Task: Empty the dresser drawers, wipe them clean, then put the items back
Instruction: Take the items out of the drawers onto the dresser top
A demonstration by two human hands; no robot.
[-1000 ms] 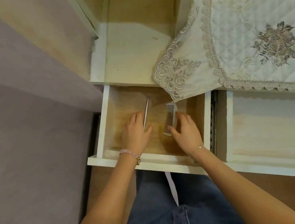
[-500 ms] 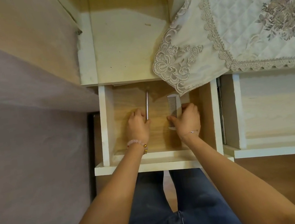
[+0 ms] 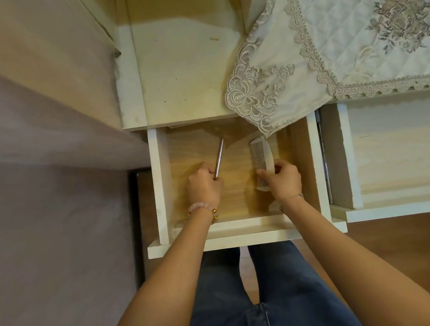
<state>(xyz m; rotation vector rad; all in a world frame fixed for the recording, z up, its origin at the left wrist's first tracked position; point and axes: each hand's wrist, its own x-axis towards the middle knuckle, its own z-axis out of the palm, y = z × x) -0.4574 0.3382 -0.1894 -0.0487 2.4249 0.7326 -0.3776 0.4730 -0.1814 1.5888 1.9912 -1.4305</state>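
Wooden drawer (image 3: 160, 184) stands pulled out at the frame's centre, both hands inside it. The left hand (image 3: 203, 189) has its grip curled round a slim metallic pen (image 3: 219, 158) that points up-frame, and the right hand (image 3: 285, 180) pinches a white comb (image 3: 260, 156) at its near end. A lace-edged cloth (image 3: 328, 36) overhangs the drawer's upper right corner, just above the comb.

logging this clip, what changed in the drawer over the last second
The left hand has curled round the slim silver metal pen, and the right hand now pinches the white plastic comb; a second ago both only touched them. Pen and comb remain inside the open wooden drawer, lace-edged cloth overhanging its back.
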